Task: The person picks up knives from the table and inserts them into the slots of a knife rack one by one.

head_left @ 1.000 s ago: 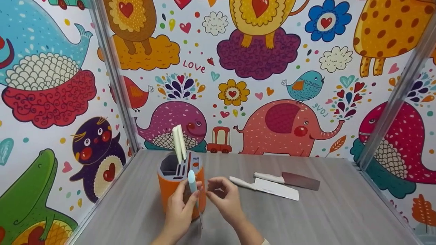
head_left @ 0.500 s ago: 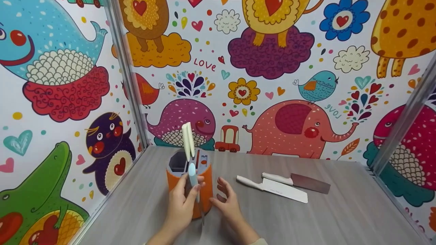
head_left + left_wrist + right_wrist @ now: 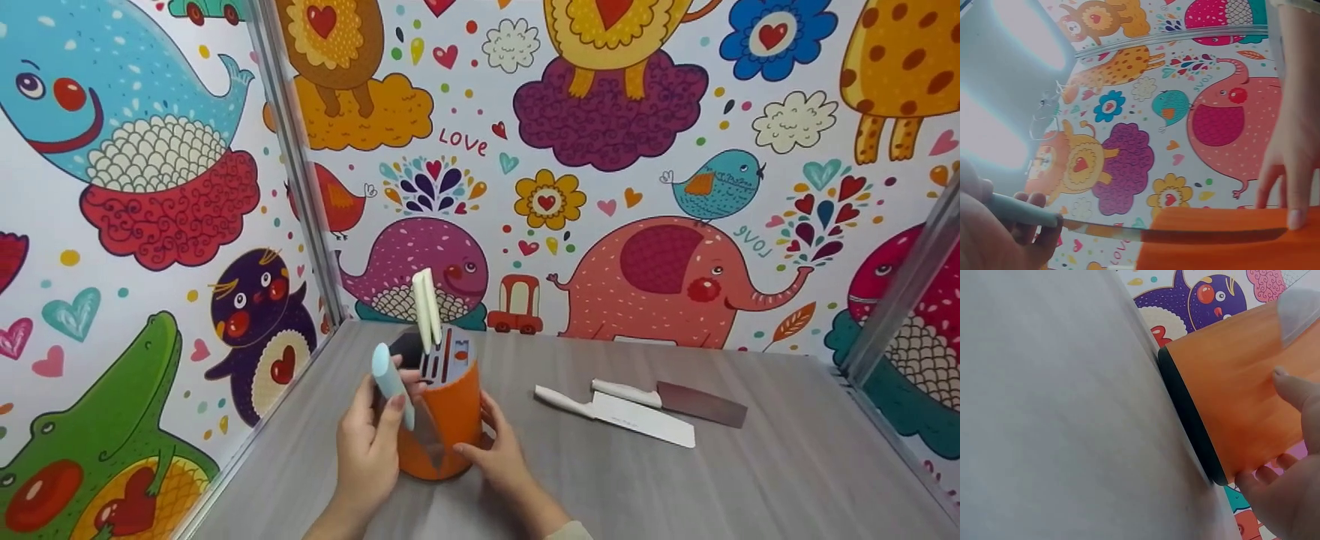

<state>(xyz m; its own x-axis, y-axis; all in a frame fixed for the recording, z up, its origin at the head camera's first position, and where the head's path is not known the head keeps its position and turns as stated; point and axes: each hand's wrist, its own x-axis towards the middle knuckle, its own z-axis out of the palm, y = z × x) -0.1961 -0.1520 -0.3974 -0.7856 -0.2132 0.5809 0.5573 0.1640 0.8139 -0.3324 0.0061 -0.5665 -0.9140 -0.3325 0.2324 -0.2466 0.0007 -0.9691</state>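
Observation:
My left hand (image 3: 369, 442) grips the light blue handle of a knife (image 3: 391, 382) at the left front of an orange knife block (image 3: 459, 409). In the left wrist view, the blade of the knife (image 3: 1129, 232) stretches past the block's orange side. My right hand (image 3: 501, 454) holds the block's right side. In the right wrist view, its thumb lies on the orange wall (image 3: 1213, 394) and its other fingers bend round the side. Cream-handled tools (image 3: 427, 311) stand upright in the block's slotted top. My left hand and the knife partly hide the block's left side.
To the right on the grey wood-look table (image 3: 600, 495) lie a white cleaver (image 3: 649, 422) and a dark-bladed cleaver (image 3: 701, 405), close together, both with white handles. Cartoon-printed panels (image 3: 645, 277) enclose the table at the back and sides.
My left hand has shifted left with the knife, whose handle now leans left. My right hand, apart from the block before, has come against its right side. The block appears turned. The head view has swung left.

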